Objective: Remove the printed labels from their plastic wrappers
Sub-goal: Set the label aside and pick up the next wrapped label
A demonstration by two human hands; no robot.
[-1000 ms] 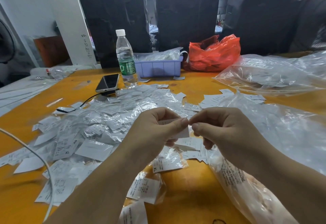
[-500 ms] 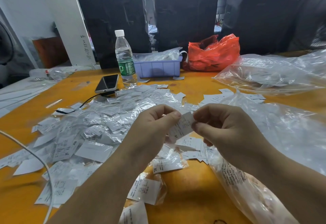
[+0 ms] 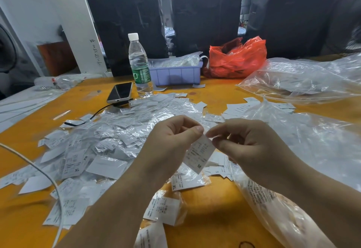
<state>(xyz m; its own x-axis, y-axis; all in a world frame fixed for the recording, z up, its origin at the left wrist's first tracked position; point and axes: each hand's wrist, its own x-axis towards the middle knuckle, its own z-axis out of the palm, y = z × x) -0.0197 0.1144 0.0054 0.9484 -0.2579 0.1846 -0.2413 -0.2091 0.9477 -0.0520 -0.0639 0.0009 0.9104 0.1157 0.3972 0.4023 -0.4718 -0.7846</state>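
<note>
Hanging from your two pinches, the white printed label marked M (image 3: 199, 153) now droops lengthwise between your hands, where a second ago it lay flat and mostly hidden behind your fingertips. Your left hand (image 3: 172, 140) pinches its top edge between thumb and forefinger; your right hand (image 3: 248, 146) pinches at that same top corner, its other fingers loosely curled. Whether that right pinch has the clear film or the paper itself, you cannot tell from here. My reading is that you are parting the wrapper's mouth and this label is close to sliding free.

Beneath your hands, on the orange tabletop (image 3: 211, 214), the heap of small white labels and crinkled clear wrappers (image 3: 109, 136) spreads to the left and near side, so plenty appears to remain.

As for containers: the lilac plastic tray (image 3: 175, 73) at the far side holds what look like clear-wrapped pieces; the crumpled red plastic bag (image 3: 237, 58) to its right has contents too dim to name. The large clear plastic bag (image 3: 300, 150) on your right lies slack, with a few labels at its near edge. The clear water bottle with a green band (image 3: 139, 66) stands upright beside the tray, partly full.
</note>
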